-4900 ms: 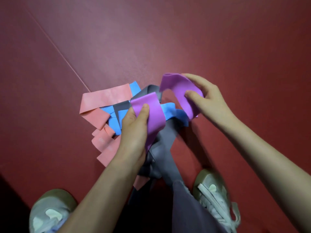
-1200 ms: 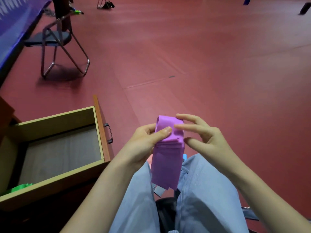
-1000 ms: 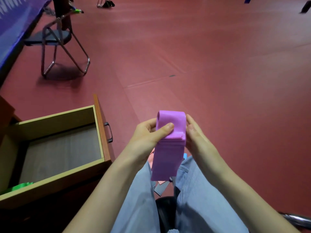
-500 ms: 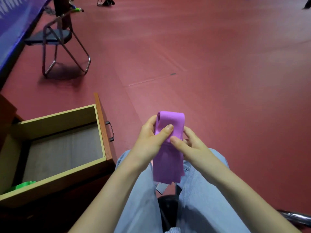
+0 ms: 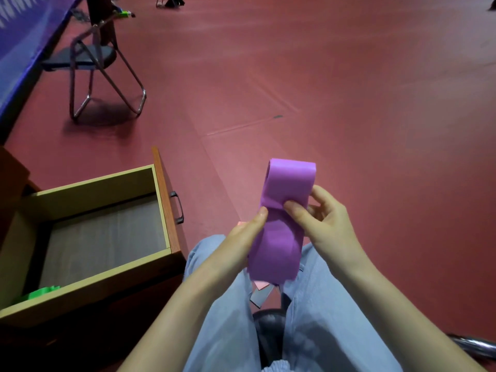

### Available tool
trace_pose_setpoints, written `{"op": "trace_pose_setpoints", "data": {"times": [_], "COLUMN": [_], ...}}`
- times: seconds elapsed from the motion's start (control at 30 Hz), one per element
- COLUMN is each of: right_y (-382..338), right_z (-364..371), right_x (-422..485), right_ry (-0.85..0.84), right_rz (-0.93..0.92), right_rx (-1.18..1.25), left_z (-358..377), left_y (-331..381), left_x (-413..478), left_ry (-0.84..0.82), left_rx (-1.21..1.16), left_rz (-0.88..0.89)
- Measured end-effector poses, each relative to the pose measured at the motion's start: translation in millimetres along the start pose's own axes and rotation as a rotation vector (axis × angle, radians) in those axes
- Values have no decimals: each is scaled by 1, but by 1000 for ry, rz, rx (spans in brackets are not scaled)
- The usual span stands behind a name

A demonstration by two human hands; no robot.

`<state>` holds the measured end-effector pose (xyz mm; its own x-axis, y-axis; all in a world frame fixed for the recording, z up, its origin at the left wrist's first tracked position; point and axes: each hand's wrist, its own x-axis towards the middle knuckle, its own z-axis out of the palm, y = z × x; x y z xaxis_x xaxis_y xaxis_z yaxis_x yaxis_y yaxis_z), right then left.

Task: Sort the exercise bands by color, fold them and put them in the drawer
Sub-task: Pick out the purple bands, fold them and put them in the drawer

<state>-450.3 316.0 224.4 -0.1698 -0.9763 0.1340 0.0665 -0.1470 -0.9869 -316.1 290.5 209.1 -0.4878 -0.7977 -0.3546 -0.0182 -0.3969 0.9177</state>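
Note:
I hold a purple exercise band upright above my knees, folded over into a loop at its top. My left hand pinches its left edge with the thumb in front. My right hand grips its right side, thumb across the front and fingers behind. Below the band, bits of a pink band and a grey band show on the floor between my legs. The open wooden drawer stands to my left, with a green band in its near corner.
A folding metal chair stands on the red floor at the far left, beside a blue barrier. I sit on a dark stool. Red floor stretches ahead and to the right.
Since the earliest frame the purple band has been lifted from the pile and folded. In the last half second my left thumb slid lower on it and my right thumb moved onto its front.

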Motion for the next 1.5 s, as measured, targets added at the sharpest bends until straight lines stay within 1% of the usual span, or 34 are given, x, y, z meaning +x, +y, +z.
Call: {"op": "trace_pose_setpoints", "data": {"times": [0.03, 0.13, 0.23, 0.3, 0.43, 0.57, 0.63, 0.7, 0.77, 0.83, 0.87, 0.93, 0.97, 1.07, 1.2, 1.3, 1.4, 1.5], "right_y": [1, 7, 12, 13, 14, 17, 15, 11, 10, 18, 21, 26, 28, 29, 26, 25, 31, 34], "right_z": [-2, -5, -6, -4, -2, 5, 9, 13, 18, 20, 20, 23, 24, 28, 23, 16, 12, 9], "right_x": [1, 1, -1, -3, -8, -12, -13, -13, -11, -11, -12, -16, -17, -19, -20, -22, -21, -21], "right_ry": [11, 12, -42, -79, -147, -126, -133, -136, -94, -34, -37, -98, -111, -101, -189, -222, -150, -93], "right_rz": [-29, -82, -133, -130, 0, 160, 246, 273, 285, 337, 372, 435, 454, 425, 408, 395, 363, 339], "right_rx": [-43, -168, -273, -299, -138, 83, 265, 338, 298, 225, 169, 48, 24, 25, 4, 6, 10, 44], "left_z": [-1, -1, -2, -6, -8, -4, -1, 3, 6, 7, 6, 4, 5, 7, 1, -4, -2, -3], "left_y": [0, 6, 12, 11, 9, 5, 3, 2, 2, 3, 3, 2, 2, 1, -2, -4, -6, -7], "left_x": [-1, -1, -1, 1, -1, -2, -1, -2, -1, 1, 3, 7, 8, 10, 9, 9, 8, 5], "left_ry": [5, -48, -54, -54, -43, 5, 24, 71, 117, 162, 196, 257, 272, 296, 279, 339, 358, 283], "left_rx": [5, -15, -180, -257, -271, -250, -203, -134, -76, -47, -47, -56, -50, -19, 24, 34, 37, -30], "left_rz": [-14, -61, -40, -51, -56, -20, -18, 8, 61, 114, 138, 190, 213, 249, 288, 334, 334, 247]}}
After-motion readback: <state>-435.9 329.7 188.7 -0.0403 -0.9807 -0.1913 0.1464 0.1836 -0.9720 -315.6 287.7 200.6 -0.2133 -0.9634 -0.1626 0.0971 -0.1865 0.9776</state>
